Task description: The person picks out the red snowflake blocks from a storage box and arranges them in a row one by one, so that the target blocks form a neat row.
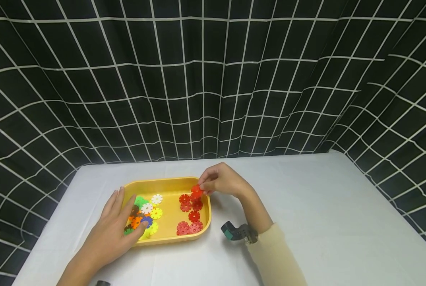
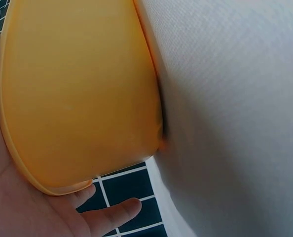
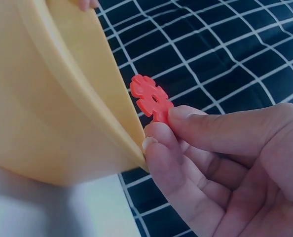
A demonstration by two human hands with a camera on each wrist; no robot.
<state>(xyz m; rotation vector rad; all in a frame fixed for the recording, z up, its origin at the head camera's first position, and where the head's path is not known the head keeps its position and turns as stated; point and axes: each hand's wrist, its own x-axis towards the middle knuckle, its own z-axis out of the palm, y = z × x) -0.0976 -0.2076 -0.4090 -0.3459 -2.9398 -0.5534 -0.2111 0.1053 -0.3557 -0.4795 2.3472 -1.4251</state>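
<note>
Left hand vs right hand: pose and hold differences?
The left hand has its fingers extended; the right hand has its fingers bent, pinching a red piece.

In the head view, the left hand is at the left end of the yellow tray, the right hand at its right end.

Both are bare.

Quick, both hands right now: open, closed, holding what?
Left hand: open, fingers spread, against the left end of the yellow tray.
Right hand: closed, pinching a red notched disc by the tray's far right corner.
</note>
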